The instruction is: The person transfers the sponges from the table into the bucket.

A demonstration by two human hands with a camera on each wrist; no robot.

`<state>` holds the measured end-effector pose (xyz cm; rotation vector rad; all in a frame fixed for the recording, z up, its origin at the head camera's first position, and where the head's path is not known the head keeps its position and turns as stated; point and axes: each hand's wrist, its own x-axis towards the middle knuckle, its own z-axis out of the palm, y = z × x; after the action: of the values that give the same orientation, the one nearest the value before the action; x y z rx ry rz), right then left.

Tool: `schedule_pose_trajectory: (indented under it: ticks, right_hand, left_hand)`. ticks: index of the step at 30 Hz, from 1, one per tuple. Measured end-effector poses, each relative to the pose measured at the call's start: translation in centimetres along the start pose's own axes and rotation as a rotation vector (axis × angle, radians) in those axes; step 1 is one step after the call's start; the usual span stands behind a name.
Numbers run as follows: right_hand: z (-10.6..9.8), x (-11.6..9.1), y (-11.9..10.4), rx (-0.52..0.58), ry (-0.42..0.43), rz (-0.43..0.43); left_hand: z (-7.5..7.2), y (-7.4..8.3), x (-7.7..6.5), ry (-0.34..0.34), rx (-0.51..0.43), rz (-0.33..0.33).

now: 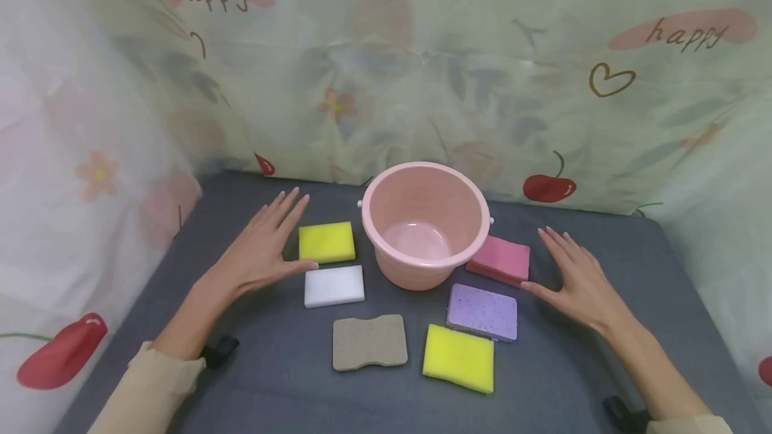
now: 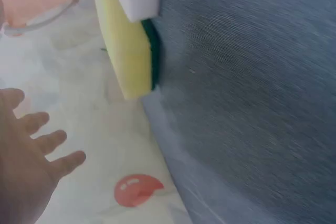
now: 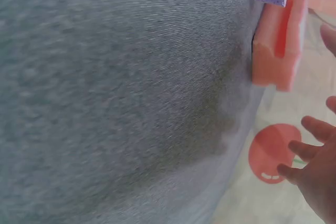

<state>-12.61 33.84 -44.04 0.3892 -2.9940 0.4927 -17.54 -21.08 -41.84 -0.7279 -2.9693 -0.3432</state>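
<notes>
A pink bucket [image 1: 416,273] stands upright at the back middle of the table, and I see no sponge inside it. My left hand [image 1: 259,246], fingers straight and spread, hovers left of a yellow sponge [image 1: 327,242] and a white sponge [image 1: 334,286]. The left wrist view shows a dark green layer on that yellow sponge [image 2: 126,45]. On the other side my right hand [image 1: 575,280] is held out with straight fingers, its thumb near a pink sponge [image 1: 500,258] and a purple sponge [image 1: 482,312]. Both hands hold nothing.
Nearer the front lie a grey-brown sponge [image 1: 370,343] with notched sides and a second yellow sponge [image 1: 458,358]. A dark grey cloth [image 1: 289,387] covers the table. Patterned curtains [image 1: 386,72] hang behind and at both sides.
</notes>
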Motion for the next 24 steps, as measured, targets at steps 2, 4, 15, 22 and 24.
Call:
schedule_pose_trajectory:
  ticks: [2,4,15,22,24]
  right_hand:
    - [0.1,0.6,-0.2,0.02,-0.015,-0.002]
    - [0.2,1.0,-0.3,0.046,-0.033,-0.007]
    - [1.3,2.7,-0.7,0.138,-0.084,-0.047]
    - [1.7,3.6,-0.7,0.166,-0.11,-0.031]
    - [1.8,3.8,-0.7,0.173,-0.114,-0.038]
  left_hand:
    - [-0.2,0.5,0.7,0.005,-0.032,0.024]
    - [-0.4,1.0,1.3,0.012,-0.077,0.051]
    - [-0.8,3.7,3.9,0.011,-0.311,0.145]
    - [-0.7,4.8,5.2,-0.008,-0.407,0.159]
    - [-0.7,5.1,5.6,-0.015,-0.437,0.167]
